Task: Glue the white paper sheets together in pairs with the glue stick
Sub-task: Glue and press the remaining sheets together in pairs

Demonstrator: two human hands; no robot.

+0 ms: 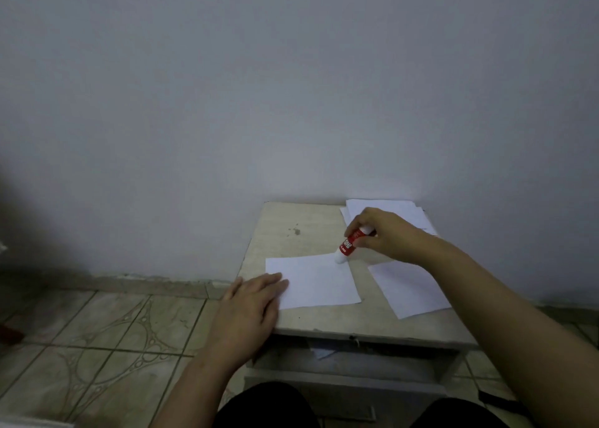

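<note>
Right hand (387, 233): curled round one red glue stick (351, 241), which is held tilted, its white tip set on the far right corner of the middle sheet.
Left hand (251, 301): laid flat, fingers straight, pressed on the near left corner of that sheet.
Middle sheet (316, 281): one white sheet, flat on the worktop (291, 223).
Right sheet (410, 290): one white sheet, lying apart, partly under the right forearm.
Paper stack (393, 212): several white sheets at the far right corner; number cannot be told.
Floor (107, 337): patterned tiles, left of the worktop.
</note>
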